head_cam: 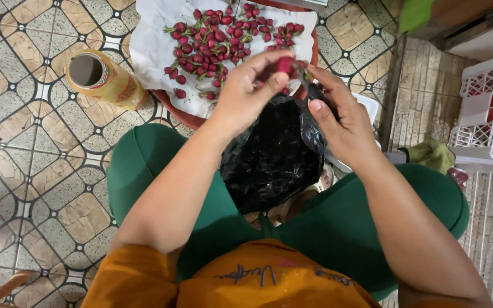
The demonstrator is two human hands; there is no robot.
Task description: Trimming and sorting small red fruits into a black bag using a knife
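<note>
My left hand (pixel 245 90) pinches a small red fruit (pixel 286 65) between thumb and fingers. My right hand (pixel 340 122) meets it from the right, fingertips on the fruit's stem end, and seems to hold a small dark tool whose shape I cannot make out. Both hands hover over an open black plastic bag (pixel 272 157) that rests between my knees. Beyond the hands, several more red fruits (pixel 218 37) with stems lie on white paper (pixel 152 45) spread over a round reddish tray (pixel 184 117).
A yellow cylindrical container (pixel 101 77) lies on its side on the patterned tile floor (pixel 29 159), left of the tray. A white plastic crate (pixel 483 108) stands at the right, with a green cloth (pixel 432 154) beside it. A white tub (pixel 369 105) peeks out behind my right hand.
</note>
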